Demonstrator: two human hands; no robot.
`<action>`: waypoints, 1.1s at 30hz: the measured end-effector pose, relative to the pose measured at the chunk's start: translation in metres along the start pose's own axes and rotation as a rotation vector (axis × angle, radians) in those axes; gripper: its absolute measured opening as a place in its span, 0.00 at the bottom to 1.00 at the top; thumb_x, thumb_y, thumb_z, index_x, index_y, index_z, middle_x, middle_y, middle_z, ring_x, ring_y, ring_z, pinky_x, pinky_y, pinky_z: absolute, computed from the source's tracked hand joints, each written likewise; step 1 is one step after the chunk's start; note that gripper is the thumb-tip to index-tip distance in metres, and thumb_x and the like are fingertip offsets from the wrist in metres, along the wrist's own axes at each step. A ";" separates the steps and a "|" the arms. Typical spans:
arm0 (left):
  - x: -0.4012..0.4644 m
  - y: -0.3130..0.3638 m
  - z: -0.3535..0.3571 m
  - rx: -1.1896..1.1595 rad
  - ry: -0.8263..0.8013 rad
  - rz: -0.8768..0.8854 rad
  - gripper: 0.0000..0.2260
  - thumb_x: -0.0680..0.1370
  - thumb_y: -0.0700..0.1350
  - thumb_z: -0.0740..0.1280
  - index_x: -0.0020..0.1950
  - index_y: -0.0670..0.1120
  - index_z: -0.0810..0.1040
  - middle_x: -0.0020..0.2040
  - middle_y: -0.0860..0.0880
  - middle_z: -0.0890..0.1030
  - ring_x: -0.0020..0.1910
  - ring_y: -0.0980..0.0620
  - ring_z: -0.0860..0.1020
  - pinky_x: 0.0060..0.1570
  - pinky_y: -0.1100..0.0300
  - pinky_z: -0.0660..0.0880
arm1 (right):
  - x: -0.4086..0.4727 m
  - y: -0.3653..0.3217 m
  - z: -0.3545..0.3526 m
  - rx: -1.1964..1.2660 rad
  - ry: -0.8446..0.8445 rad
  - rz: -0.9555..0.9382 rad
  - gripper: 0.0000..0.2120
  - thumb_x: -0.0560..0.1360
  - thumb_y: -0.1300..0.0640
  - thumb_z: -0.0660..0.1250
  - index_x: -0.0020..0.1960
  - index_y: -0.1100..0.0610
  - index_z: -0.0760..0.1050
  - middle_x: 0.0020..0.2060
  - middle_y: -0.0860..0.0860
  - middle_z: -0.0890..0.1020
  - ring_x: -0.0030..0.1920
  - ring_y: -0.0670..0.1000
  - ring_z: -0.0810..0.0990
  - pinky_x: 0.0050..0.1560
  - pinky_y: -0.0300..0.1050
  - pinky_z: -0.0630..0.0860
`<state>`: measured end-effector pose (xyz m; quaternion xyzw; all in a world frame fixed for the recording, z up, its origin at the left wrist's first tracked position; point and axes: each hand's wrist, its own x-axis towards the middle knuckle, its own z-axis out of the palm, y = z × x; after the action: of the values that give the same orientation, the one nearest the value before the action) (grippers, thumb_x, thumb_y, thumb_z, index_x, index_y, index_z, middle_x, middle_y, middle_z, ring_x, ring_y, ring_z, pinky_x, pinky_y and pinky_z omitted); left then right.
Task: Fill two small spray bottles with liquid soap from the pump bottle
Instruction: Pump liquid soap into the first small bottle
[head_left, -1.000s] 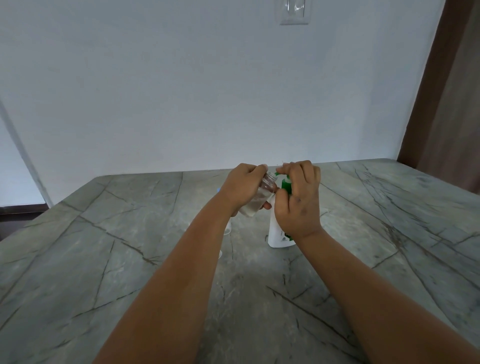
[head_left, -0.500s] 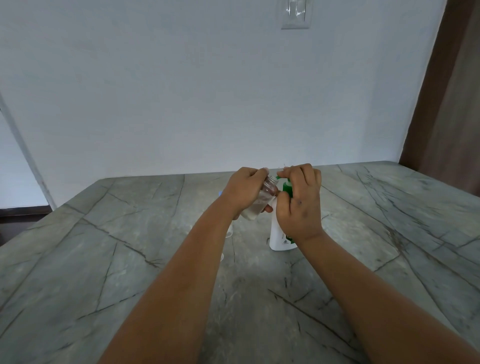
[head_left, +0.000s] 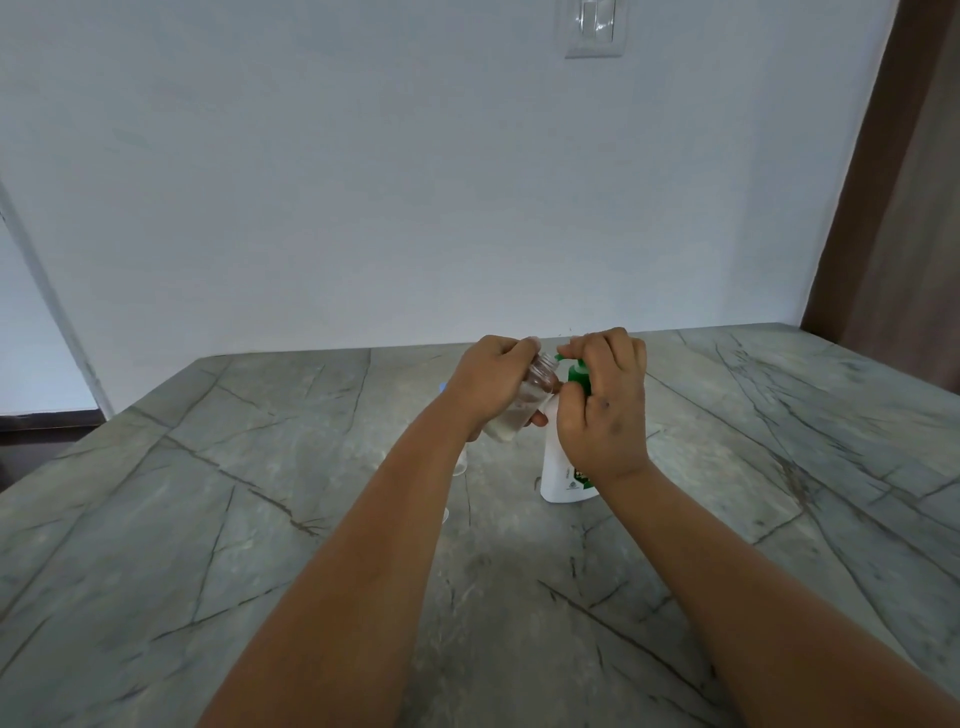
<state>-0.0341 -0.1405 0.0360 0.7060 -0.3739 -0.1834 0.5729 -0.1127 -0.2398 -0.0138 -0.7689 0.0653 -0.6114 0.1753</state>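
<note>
Two bare forearms reached over a grey, dark-veined stone table (head_left: 249, 519) set against a plain white wall (head_left: 363, 182), with a switch plate (head_left: 594, 28) high up and a brown door or panel (head_left: 904, 208) at the right. Behind the left forearm some small clear items and a bit of blue (head_left: 443, 386) were mostly hidden; what they were could not be told. The left hand (head_left: 488, 387) gripped a small clear bottle (head_left: 519, 405), tilted, open mouth toward the green pump (head_left: 576, 371). The right hand (head_left: 605, 400) curled over that pump, covering the top of the white soap bottle (head_left: 561, 478) standing on the table. Compared with half a second earlier, hands and bottles had kept nearly the same pose; only the view had tipped slightly upward.
</note>
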 end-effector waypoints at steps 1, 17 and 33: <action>0.000 -0.001 0.000 0.002 0.001 -0.002 0.18 0.84 0.48 0.59 0.44 0.38 0.80 0.35 0.46 0.85 0.31 0.40 0.83 0.31 0.56 0.78 | 0.000 0.000 0.000 -0.001 -0.002 0.000 0.14 0.66 0.62 0.53 0.46 0.63 0.74 0.44 0.55 0.75 0.46 0.56 0.69 0.44 0.46 0.67; 0.003 -0.001 0.000 0.027 0.003 -0.006 0.19 0.84 0.48 0.59 0.47 0.34 0.79 0.33 0.45 0.84 0.31 0.40 0.83 0.30 0.57 0.77 | 0.000 0.000 0.001 0.004 0.012 -0.001 0.13 0.66 0.62 0.53 0.46 0.62 0.73 0.44 0.53 0.73 0.46 0.53 0.67 0.45 0.46 0.67; 0.002 0.000 0.000 0.029 0.009 -0.002 0.18 0.84 0.48 0.58 0.46 0.36 0.79 0.34 0.46 0.85 0.31 0.39 0.83 0.31 0.57 0.78 | 0.000 0.000 0.002 0.010 0.013 -0.009 0.14 0.66 0.62 0.53 0.46 0.62 0.73 0.44 0.53 0.73 0.46 0.51 0.67 0.44 0.49 0.68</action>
<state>-0.0325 -0.1419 0.0360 0.7154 -0.3731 -0.1754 0.5641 -0.1112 -0.2394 -0.0145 -0.7641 0.0599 -0.6177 0.1761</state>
